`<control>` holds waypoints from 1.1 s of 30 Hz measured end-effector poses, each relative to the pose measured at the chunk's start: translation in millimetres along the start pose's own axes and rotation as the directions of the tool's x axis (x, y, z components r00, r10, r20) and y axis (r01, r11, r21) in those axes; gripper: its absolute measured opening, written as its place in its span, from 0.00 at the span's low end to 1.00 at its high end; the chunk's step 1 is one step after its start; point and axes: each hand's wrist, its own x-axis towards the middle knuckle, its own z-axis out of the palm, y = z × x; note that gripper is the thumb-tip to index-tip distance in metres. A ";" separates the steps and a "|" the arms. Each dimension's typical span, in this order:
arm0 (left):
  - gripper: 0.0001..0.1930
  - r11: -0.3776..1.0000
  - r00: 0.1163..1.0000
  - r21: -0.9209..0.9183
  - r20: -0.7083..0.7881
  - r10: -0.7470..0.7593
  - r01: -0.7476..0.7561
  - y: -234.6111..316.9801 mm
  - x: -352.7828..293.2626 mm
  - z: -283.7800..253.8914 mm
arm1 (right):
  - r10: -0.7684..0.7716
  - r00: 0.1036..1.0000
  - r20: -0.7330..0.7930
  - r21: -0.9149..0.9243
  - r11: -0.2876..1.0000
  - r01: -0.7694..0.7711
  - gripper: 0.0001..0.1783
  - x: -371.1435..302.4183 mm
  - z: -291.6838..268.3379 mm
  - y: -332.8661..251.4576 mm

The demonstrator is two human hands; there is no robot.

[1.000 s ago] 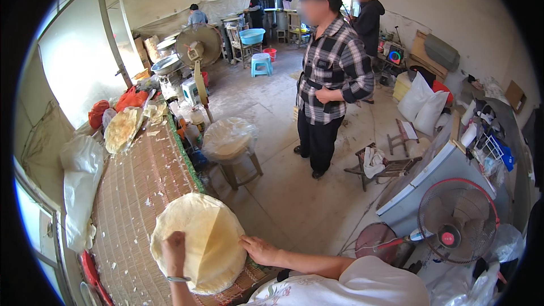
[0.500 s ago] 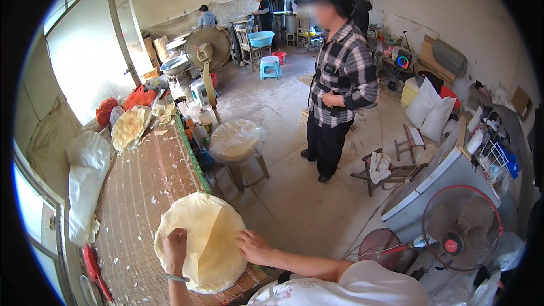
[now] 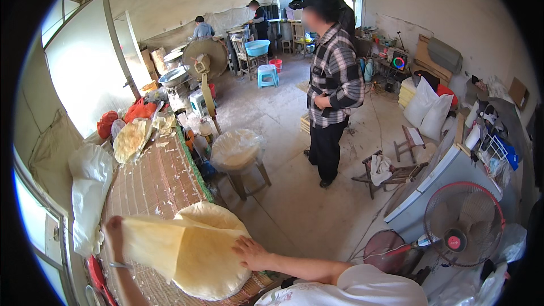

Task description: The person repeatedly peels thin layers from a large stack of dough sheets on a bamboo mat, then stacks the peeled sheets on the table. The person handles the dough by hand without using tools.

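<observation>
At the far left, a clear plastic bag (image 3: 90, 192) lay along the edge of the mat-covered table (image 3: 147, 184). Next to it, the person's left hand (image 3: 115, 228) was raised, its fingers closed on the outer end of a thin, pale yellow sheet (image 3: 148, 241). Beyond it, near the table's far end, sat a browned, ragged-edged round (image 3: 132, 140), with loose scraps scattered over the mat. The sheet stretched rightward from the left hand to a round stack (image 3: 212, 275) on the near end of the table. Its left part was up off the stack and its right part seemed to lie folded on top, so the lifting looked partly done; the layers beneath lay flat, their number hidden. Past the table stood a stool bearing a plastic-covered pile (image 3: 238, 150). The right hand (image 3: 251, 253) rested on the stack's right side, fingers loosely spread, gripping nothing that showed. Farther right stood a co-worker in a plaid shirt (image 3: 340, 79), then a speaker (image 3: 398, 61) with a coloured light ring. The fan (image 3: 464, 224) carried a red hub badge with a pale mark, too small to read; no other lettering was legible.
</observation>
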 end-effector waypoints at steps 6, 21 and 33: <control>0.08 0.962 0.979 0.242 -0.124 0.161 -0.128 38.2 91.5 -99.7 | 0.015 1.000 0.007 0.001 1.000 -0.015 0.35 -0.2 4.0 1.7; 0.09 0.980 0.929 0.040 -0.314 0.197 -0.195 153.3 115.7 -153.7 | 0.044 0.999 -0.002 -0.032 0.999 -0.044 0.39 7.6 13.9 -1.5; 0.02 0.877 0.940 0.345 0.191 0.283 -0.334 295.5 -26.3 -134.5 | 0.010 0.942 -0.336 0.621 0.754 0.213 0.56 28.1 -83.8 -104.6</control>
